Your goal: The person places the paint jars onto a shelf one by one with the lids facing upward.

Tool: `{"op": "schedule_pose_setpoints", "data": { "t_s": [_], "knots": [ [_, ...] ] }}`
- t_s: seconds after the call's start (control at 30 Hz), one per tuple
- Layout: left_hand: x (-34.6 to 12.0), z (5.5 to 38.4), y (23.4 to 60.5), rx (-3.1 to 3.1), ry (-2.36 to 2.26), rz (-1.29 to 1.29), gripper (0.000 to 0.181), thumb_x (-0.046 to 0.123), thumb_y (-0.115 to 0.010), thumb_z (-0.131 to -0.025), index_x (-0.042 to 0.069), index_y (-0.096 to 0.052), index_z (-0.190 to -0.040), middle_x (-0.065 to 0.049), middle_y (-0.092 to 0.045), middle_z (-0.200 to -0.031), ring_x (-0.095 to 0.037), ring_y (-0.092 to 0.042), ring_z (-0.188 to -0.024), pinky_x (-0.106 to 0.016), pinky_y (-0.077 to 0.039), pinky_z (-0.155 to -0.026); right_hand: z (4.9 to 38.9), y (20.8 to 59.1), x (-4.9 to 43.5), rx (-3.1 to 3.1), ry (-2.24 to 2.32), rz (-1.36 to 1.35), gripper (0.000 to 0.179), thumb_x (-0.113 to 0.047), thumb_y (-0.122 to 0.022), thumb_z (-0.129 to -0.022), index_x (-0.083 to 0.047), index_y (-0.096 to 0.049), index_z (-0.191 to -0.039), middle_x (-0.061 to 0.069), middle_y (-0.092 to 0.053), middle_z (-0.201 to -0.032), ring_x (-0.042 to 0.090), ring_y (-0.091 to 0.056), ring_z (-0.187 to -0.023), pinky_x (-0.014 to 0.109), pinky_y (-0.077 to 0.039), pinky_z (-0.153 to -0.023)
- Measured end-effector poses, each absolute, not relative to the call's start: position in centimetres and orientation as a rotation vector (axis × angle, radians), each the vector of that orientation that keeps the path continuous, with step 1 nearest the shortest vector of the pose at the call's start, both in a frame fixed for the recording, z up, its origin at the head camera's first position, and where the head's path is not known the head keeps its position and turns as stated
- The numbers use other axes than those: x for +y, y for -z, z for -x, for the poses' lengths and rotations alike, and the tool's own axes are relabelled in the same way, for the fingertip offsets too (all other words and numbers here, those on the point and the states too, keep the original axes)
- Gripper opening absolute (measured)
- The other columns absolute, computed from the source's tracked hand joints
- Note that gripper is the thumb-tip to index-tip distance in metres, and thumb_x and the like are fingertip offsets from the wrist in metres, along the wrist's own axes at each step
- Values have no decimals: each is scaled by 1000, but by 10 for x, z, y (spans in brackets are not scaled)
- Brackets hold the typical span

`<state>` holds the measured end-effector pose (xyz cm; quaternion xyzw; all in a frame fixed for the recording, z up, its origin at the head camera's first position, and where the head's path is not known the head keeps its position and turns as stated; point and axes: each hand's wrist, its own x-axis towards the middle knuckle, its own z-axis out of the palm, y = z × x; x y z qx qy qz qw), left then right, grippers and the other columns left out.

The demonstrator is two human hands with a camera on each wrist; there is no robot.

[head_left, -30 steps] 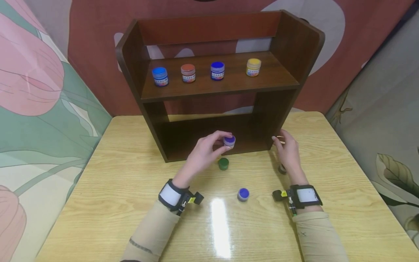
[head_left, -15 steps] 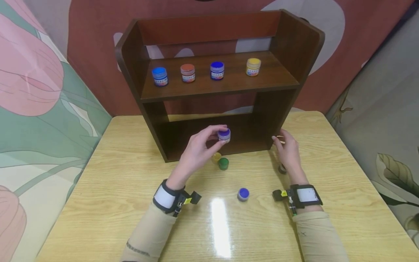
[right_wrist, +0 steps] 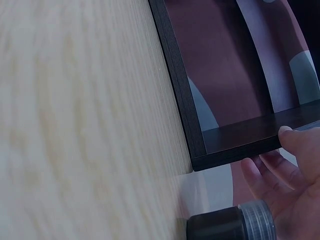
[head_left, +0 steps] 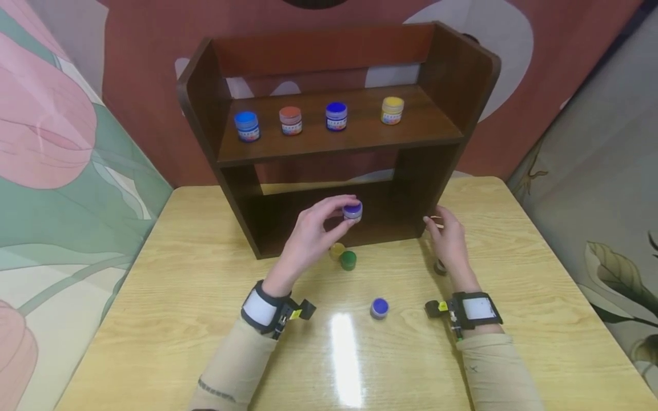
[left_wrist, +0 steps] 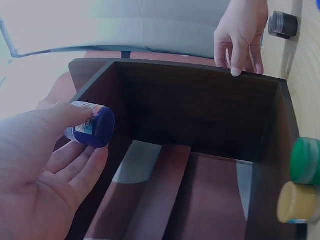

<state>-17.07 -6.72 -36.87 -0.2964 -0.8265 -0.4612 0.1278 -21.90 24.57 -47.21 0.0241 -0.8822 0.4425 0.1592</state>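
In the head view my left hand (head_left: 308, 231) holds a purple-lidded paint jar (head_left: 352, 211) before the lower compartment of a dark brown wooden shelf (head_left: 339, 151). The left wrist view shows this paint jar (left_wrist: 95, 125) between thumb and fingers, its label partly covered by the thumb. My right hand (head_left: 450, 240) grips the front edge of the shelf's right side panel, low down. In the right wrist view the thumb of that hand (right_wrist: 295, 175) lies on the panel edge, with fingers along its outer side. A dark jar (right_wrist: 230, 224) stands close by it.
On the upper shelf stand a light blue jar (head_left: 248, 127), a red-brown jar (head_left: 291, 121), a dark blue jar (head_left: 336, 117) and a yellow jar (head_left: 392, 111). A green jar (head_left: 348, 261), a yellowish jar (head_left: 337, 250) and a purple-lidded jar (head_left: 379, 308) are on the table (head_left: 169, 297).
My left hand has moved a little left and up with the paint jar, uncovering the yellowish jar on the table. The right hand keeps its place. The head view has shifted slightly.
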Motion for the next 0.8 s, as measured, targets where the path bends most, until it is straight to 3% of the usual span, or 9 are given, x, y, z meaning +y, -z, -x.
{"op": "schedule_pose_setpoints", "data": {
  "t_s": [0.1,0.47,0.67,0.8],
  "knots": [
    [-64,174,362,-2383,1317,882,38,14,-71,-93,15,-63,-130,-2,-65,-134,-14,-66,-116,-26,-56,-97,218,472,245,-2527,-1268,-59,34,-16,-53,-103,1,-55,-133,26,-61,-131,41,-64,-115,52,-57,-92],
    [-46,180,330,-2333,1257,985,38,15,-70,-94,15,-63,-131,-4,-65,-135,-15,-66,-117,-27,-56,-98,216,470,245,-2521,-1265,-48,35,-15,-54,-103,1,-55,-135,26,-61,-132,43,-64,-115,53,-57,-93],
    [-40,183,314,-2305,1239,993,39,15,-70,-93,14,-63,-131,-4,-63,-138,-14,-63,-123,-21,-53,-100,217,472,246,-2509,-1282,-68,34,-13,-54,-103,3,-55,-133,26,-62,-130,43,-64,-114,53,-57,-92],
    [-35,186,302,-2245,1257,1024,38,12,-71,-92,12,-64,-130,-6,-64,-136,-14,-63,-124,-25,-55,-99,217,473,246,-2499,-1283,-78,34,-13,-54,-103,4,-56,-132,26,-62,-128,43,-64,-113,51,-57,-92]
  ]
}}
